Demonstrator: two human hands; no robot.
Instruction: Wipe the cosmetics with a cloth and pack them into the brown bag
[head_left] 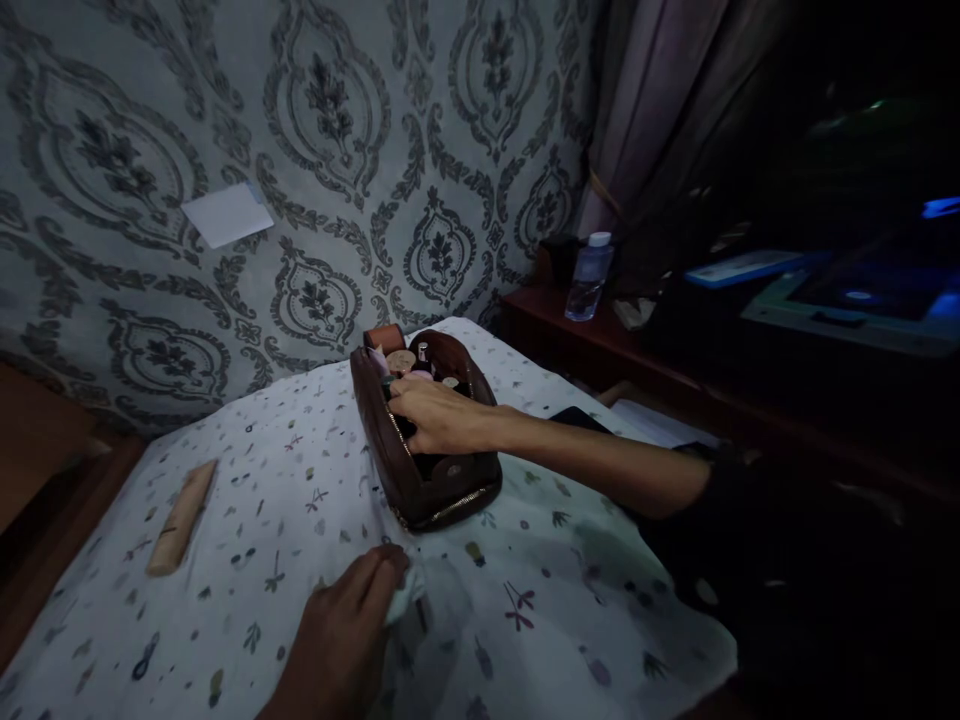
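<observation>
A dark brown zippered makeup bag (382, 460) lies unzipped on the bed, cosmetics inside it. My right hand (439, 415) reaches into the bag from the right, its fingers curled down among the contents. What they grip, if anything, is hidden. Beyond these fingers, a round tan compact (401, 361) and a small bottle with a pale cap (424, 352) show in the far end. Closer to me, my left hand (345, 620) is closed on a pale cloth-like piece (405, 592), just in front of the bag.
A beige tube (182, 520) lies on the patterned bedsheet (292, 520) at left. An orange-brown object (384, 337) sits behind the bag. On the dark red ledge (540, 300) stands a water bottle (589, 277). A white card (229, 214) is on the patterned wall.
</observation>
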